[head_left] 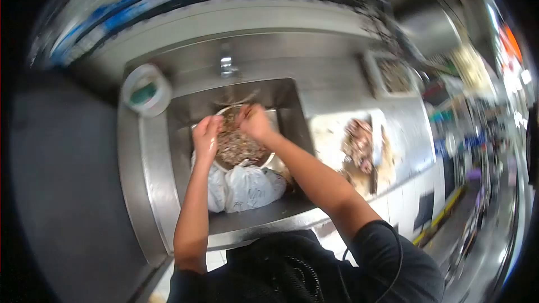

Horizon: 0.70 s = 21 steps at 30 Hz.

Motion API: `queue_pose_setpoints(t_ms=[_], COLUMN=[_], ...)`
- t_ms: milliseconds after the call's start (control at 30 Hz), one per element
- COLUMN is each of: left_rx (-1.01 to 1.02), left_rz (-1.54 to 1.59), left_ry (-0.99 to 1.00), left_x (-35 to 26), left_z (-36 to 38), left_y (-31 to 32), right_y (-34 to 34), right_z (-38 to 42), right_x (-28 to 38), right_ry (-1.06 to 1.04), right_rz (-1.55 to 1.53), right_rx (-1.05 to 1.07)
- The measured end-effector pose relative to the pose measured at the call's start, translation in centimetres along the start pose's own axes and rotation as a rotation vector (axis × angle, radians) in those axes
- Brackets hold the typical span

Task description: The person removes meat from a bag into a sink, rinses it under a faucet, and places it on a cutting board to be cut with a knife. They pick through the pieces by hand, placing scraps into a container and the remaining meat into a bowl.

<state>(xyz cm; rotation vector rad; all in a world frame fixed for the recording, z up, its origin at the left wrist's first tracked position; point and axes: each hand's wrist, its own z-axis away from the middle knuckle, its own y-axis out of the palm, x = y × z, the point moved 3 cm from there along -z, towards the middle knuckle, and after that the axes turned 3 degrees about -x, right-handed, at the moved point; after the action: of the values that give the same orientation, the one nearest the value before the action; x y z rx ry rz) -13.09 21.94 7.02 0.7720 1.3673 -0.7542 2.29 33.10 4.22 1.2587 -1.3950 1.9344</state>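
Observation:
My left hand [207,133] is over the left rim of a round bowl [270,160] in the metal sink, its fingers drawn together. My right hand [252,122] is over the bowl's upper right part, fingers curled; what either hand holds is too small and blurred to make out. Small brownish-pink pieces [238,148] fill the bowl. White plastic bags [252,189], one with dark writing, lie in the sink just below the bowl.
A faucet [226,66] stands behind the sink. At its back left corner is a white tub [147,91] with something green inside. To the right, a cutting board [327,140] bears pinkish pieces and a knife [375,154]. A tray [390,76] of pieces sits farther back.

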Motion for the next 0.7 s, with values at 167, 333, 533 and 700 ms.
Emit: queue_pose_setpoints(t_ms=[167,333,533,700], left_rx=[0.237,0.507,0.903,0.936], left_rz=[-0.114,-0.306,-0.469,-0.547], left_ry=[-0.146,-0.047,0.297,0.55], left_x=[4.2,6.9,1.5,5.2], left_z=[5.9,12.5,22.2,26.7], left_y=[4.9,12.4,28.8,35.4], right_y=[-11.8,-26.5,-27.9,-27.0], right_z=[13.5,28.2,35.6,35.8], right_x=[-8.8,-15.2,-19.2,-17.7], right_ry=[0.074,0.151,0.297,0.324], right_rz=[0.074,0.234,0.308,0.301], right_rx=[-0.279,-0.736,-0.498,-0.64])
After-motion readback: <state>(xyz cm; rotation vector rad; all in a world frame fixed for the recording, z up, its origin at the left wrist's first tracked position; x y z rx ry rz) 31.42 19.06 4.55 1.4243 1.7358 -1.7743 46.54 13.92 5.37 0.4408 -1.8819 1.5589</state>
